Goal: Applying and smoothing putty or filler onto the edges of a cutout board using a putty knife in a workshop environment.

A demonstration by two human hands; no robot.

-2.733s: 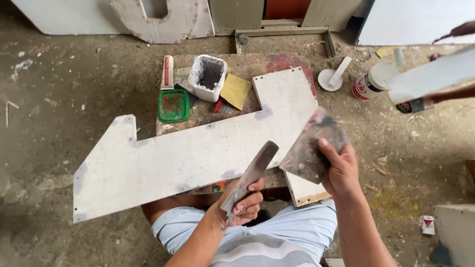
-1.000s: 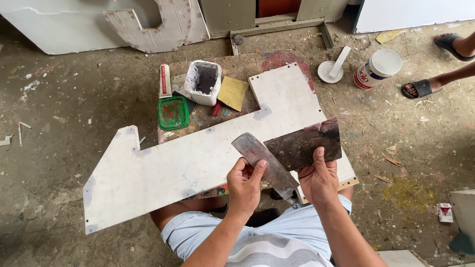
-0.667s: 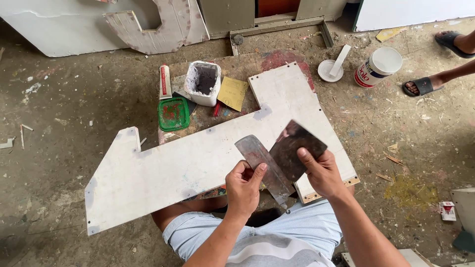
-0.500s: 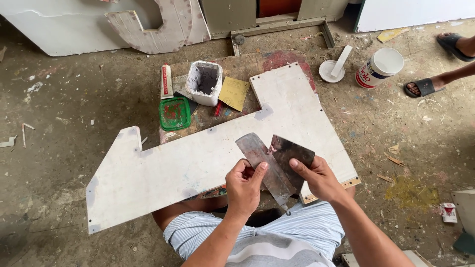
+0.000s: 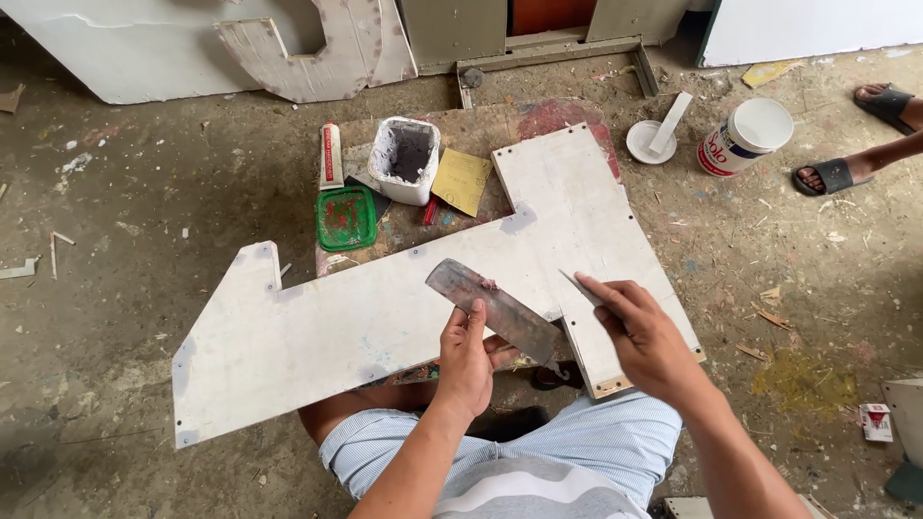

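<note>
Two scrapers over one white board (image 5: 385, 327). Left hand (image 5: 468, 358) fingers clasp wide scraper (image 5: 495, 309), long axis upper-left to lower-right. Right hand (image 5: 646, 332) pinches thin scraper (image 5: 580, 286) edge-on.

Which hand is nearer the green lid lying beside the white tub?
Left. The left hand, holding a long grey scraper blade, sits below and to the right of the green lid. The right hand, holding a thin blade, is farther right, over the white board's wide end.

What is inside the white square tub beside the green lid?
The white square tub shows dark grey paste coating its inner walls. Its bottom lies in shadow, so the depth cannot be seen.
</note>
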